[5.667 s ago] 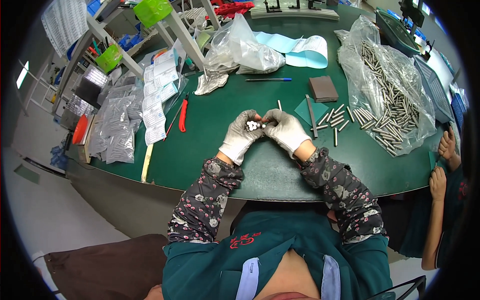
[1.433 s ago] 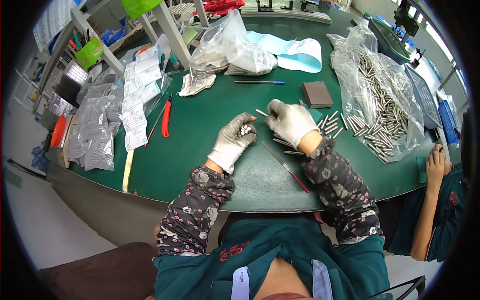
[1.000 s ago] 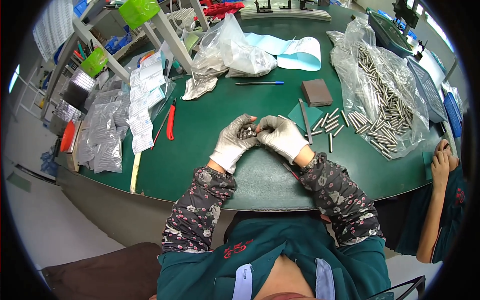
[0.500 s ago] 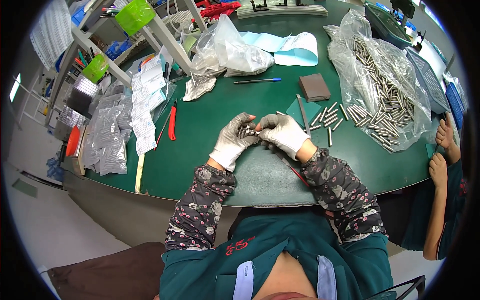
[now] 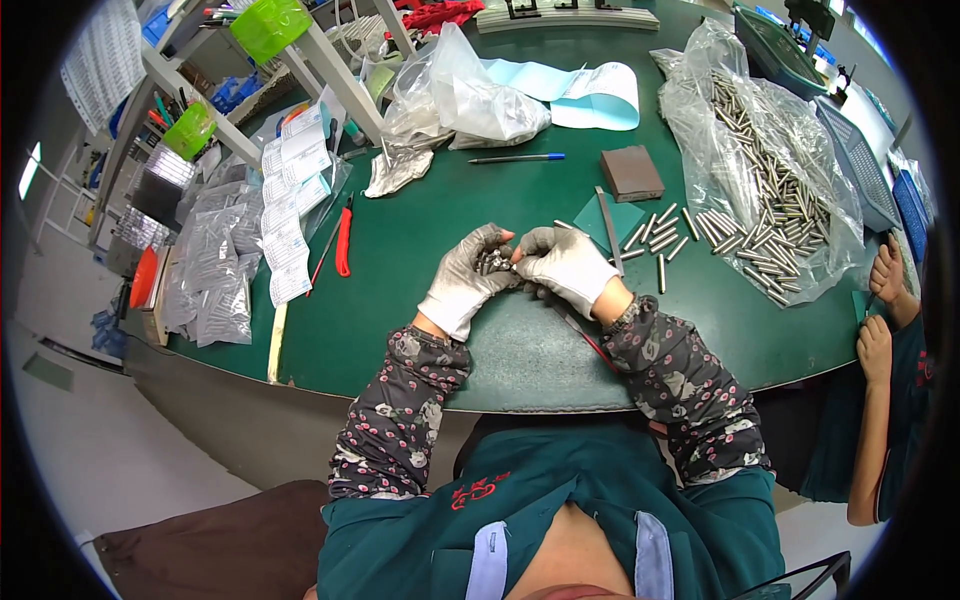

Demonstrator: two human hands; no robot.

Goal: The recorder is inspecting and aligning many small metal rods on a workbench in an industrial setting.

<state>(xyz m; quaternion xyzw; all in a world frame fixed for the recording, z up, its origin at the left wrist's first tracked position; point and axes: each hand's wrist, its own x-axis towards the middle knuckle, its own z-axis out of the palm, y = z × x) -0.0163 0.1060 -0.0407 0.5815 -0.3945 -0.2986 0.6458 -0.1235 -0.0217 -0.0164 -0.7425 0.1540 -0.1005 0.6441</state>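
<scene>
My left hand [image 5: 463, 285], in a white glove with dirty grey fingers, is closed around a bunch of short metal pins [image 5: 493, 262]. Beside it, my right hand [image 5: 567, 268], gloved the same way, has thumb and fingers pinched at the ends of these pins, partly hiding them. A thin tool with a red handle [image 5: 590, 342] lies partly under my right hand and forearm. Just beyond the right hand, a flat metal file [image 5: 608, 228] rests across a green sheet [image 5: 628, 215]. Several loose metal pins [image 5: 661, 272] lie right of the file.
A clear plastic bag [image 5: 715, 140] spills many pins at the right. A brown block [image 5: 632, 174], a blue-capped pen [image 5: 515, 158] and red-handled pliers [image 5: 344, 242] lie on the green table [image 5: 400, 215]. Bagged pins [image 5: 213, 270] sit left. A co-worker's hands [image 5: 880, 310] are at far right.
Both hands stay in nearly the same place, with only slight finger movement at the pins. The whole view has shifted a little.
</scene>
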